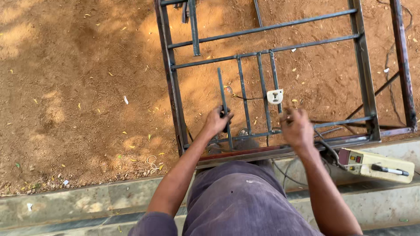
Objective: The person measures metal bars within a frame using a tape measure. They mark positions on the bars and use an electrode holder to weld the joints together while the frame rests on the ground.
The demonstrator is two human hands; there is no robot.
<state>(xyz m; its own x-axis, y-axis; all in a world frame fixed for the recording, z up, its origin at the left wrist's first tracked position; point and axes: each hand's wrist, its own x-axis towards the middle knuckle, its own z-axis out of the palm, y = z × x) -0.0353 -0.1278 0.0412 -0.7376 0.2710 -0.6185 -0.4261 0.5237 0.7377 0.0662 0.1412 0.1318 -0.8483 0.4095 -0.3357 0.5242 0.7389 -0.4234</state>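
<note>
Nearest to you are your own purple-grey trousers (240, 201), with your knees over a stone step (87, 203) that runs across the bottom of the view. On that step to your right sits a cream welding machine (376, 165), a dark handle on its top and black cables (329, 150) leaving its near end. Just beyond the step, a metal frame (173, 87) of dark bars lies flat on the reddish dirt ground (78, 87). Your left hand (217, 120) is closed around a loose upright bar (224, 102), gripping it low down and holding it against the frame's near rail, just left of three upright bars already standing in the frame. Your right hand (295, 126) sits over the near rail to the right of those uprights, fingers curled; whether it grips anything you cannot tell from this angle. Just past your right hand, a small white block (275, 96) clings to the rightmost of the three uprights. Farther out, two long crossbars (280, 37) span the frame, and a short loose bar (194, 26) lies across them near the far left corner.
</note>
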